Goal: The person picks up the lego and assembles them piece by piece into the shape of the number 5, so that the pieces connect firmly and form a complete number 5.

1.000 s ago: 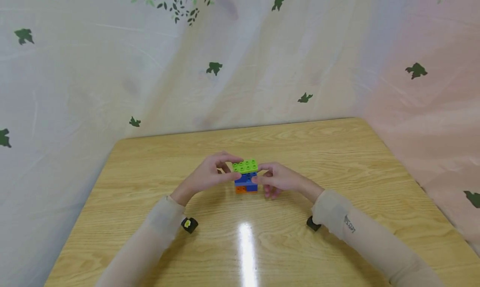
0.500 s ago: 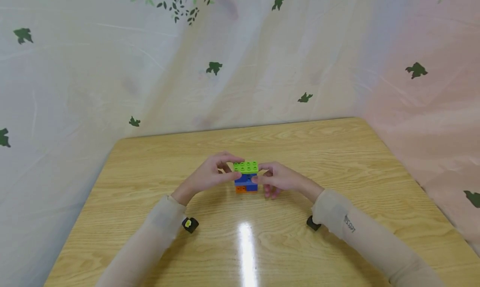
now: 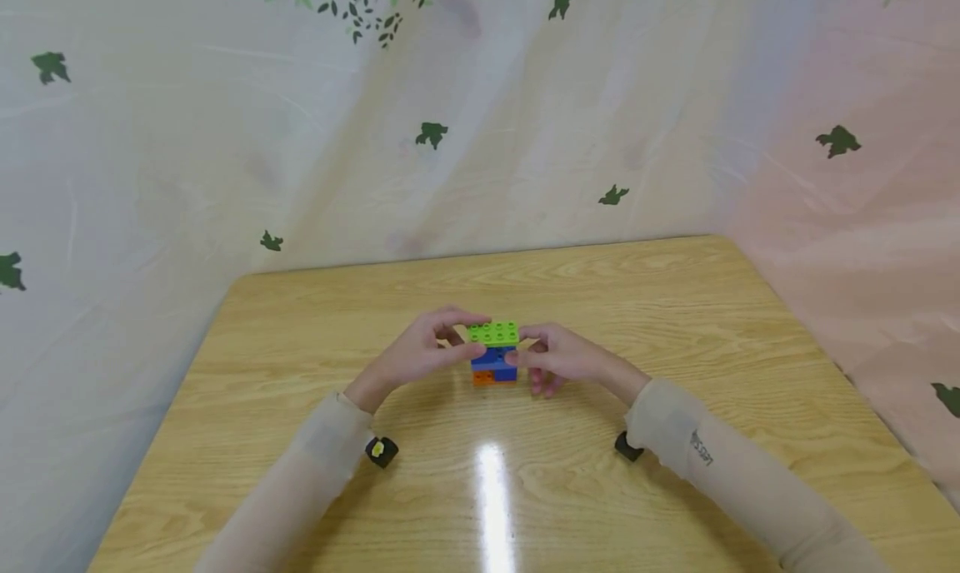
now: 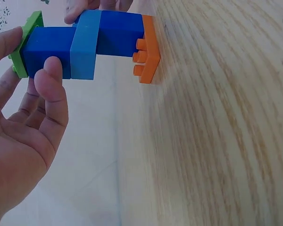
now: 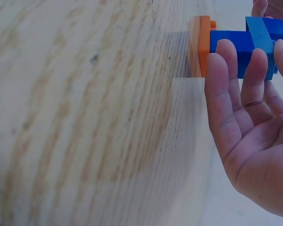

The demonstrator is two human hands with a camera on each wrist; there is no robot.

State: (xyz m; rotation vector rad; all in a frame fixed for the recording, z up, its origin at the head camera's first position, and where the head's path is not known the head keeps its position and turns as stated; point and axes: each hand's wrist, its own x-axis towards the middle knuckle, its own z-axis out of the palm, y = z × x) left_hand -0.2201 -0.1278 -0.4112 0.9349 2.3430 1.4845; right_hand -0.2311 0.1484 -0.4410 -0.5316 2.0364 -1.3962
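Observation:
A small stack of toy building blocks stands upright on the table between the hands. An orange plate (image 4: 152, 52) is the bottom layer, bearing a dark blue block (image 4: 120, 34) over part of its studs. Above come a lighter blue piece (image 4: 85, 49), another dark blue block (image 4: 46, 41) and a lime green studded plate (image 3: 498, 333) on top. The left hand (image 3: 427, 348) pinches the stack's top, thumb on the upper blue block and fingers at the green plate. From the other side, the right hand (image 3: 567, 356) holds the stack with thumb and index finger, other fingers beside the lower layers.
The wooden table (image 3: 495, 465) reaches out on all sides of the stack. A pale cloth (image 3: 337, 165) with leaf prints hangs behind it. Dark wrist devices (image 3: 382, 451) sit under both beige sleeves.
The green plate was slightly skewed a second ago and now lies squarer over the blue block. Both hands keep nearly the same place and hold.

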